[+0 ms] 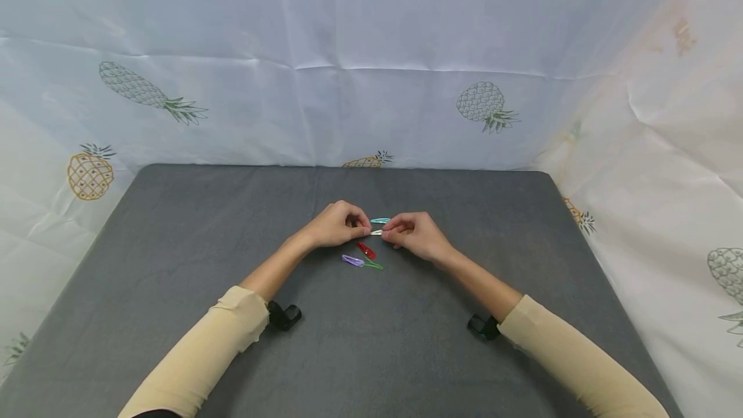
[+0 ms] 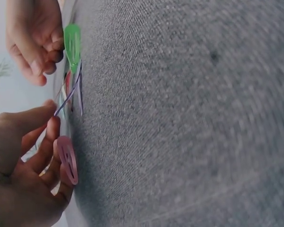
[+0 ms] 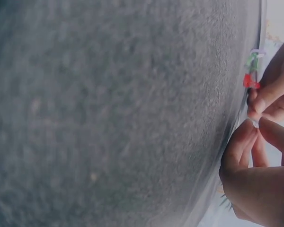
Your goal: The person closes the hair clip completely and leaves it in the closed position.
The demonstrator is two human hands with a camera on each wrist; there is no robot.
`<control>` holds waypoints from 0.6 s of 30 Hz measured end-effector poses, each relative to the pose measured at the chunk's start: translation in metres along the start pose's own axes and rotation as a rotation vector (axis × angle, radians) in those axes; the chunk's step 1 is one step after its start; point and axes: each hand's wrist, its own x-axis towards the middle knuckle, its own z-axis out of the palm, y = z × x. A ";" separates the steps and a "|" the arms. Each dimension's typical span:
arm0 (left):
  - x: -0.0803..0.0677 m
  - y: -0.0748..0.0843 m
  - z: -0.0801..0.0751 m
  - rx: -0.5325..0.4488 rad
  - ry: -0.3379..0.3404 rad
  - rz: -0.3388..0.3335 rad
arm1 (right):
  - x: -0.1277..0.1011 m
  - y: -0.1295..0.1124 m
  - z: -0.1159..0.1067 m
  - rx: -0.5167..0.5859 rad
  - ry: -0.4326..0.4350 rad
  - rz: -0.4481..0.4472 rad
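Observation:
My left hand (image 1: pixel 339 224) and right hand (image 1: pixel 419 235) meet over the table, and their fingertips pinch opposite ends of a small white hair clip (image 1: pixel 376 233). A light blue hair clip (image 1: pixel 380 220) lies just beyond it. On the near side is a red hair clip (image 1: pixel 366 250), followed by a purple hair clip (image 1: pixel 352 260) and a green hair clip (image 1: pixel 373 264) whose ends meet. In the left wrist view the purple clip's end overlaps the left fingertips, and a pink hair clip (image 2: pixel 67 160) shows against the lower fingers. Fingers cover much of the white clip.
The table (image 1: pixel 383 340) has a dark grey cloth surface with rounded far corners. Behind it and at the sides hangs a pale curtain (image 1: pixel 371 115) printed with pineapples. Black straps with small mounts (image 1: pixel 284 316) sit at both wrists, near the table surface.

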 end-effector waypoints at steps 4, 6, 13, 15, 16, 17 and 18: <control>-0.002 0.000 -0.003 -0.002 -0.024 0.002 | -0.002 -0.002 0.005 0.006 -0.028 -0.012; -0.003 0.000 -0.004 -0.002 -0.041 -0.001 | -0.003 -0.003 0.007 0.010 -0.042 -0.008; -0.004 -0.001 -0.007 -0.007 -0.092 -0.015 | -0.006 -0.008 0.016 0.038 -0.067 0.027; -0.005 -0.002 -0.008 -0.009 -0.105 -0.017 | -0.006 -0.009 0.018 0.047 -0.074 0.033; -0.006 -0.002 -0.008 -0.009 -0.112 -0.017 | -0.007 -0.009 0.018 0.048 -0.079 0.033; -0.006 -0.002 -0.009 -0.011 -0.118 -0.020 | -0.007 -0.009 0.019 0.043 -0.083 0.031; -0.007 -0.002 -0.009 -0.012 -0.125 -0.022 | -0.008 -0.009 0.020 0.038 -0.086 0.027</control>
